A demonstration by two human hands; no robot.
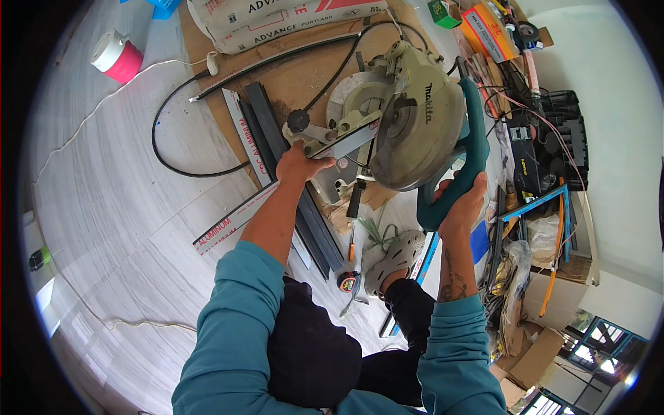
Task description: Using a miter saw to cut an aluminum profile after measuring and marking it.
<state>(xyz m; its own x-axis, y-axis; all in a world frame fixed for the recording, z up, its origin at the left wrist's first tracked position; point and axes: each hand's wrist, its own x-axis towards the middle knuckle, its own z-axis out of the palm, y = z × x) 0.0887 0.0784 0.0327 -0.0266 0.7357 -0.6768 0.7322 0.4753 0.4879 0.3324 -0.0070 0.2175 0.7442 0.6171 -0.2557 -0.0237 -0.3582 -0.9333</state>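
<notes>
A miter saw (422, 135) with an olive blade guard and teal handle (477, 145) stands on cardboard. My left hand (297, 162) is closed on a pale aluminum bar (351, 140) lying across the saw base, left of the blade. My right hand (458, 207) is wrapped round the lower part of the handle. Dark metal profiles (304, 228) and film-wrapped bars (228, 223) lie beneath and beside my left forearm. A black-handled tool (355, 202) lies below the saw, with a tape measure (347, 281) nearer me.
Cardboard (200, 34) carries large sacks (277, 14) and a looping black cable. A pink jug (117, 59) stands top left on the tiled floor (117, 207). Tool cases (560, 138), boxes (532, 353) and scraps crowd the wall at right. My shoe (391, 263) is below the saw.
</notes>
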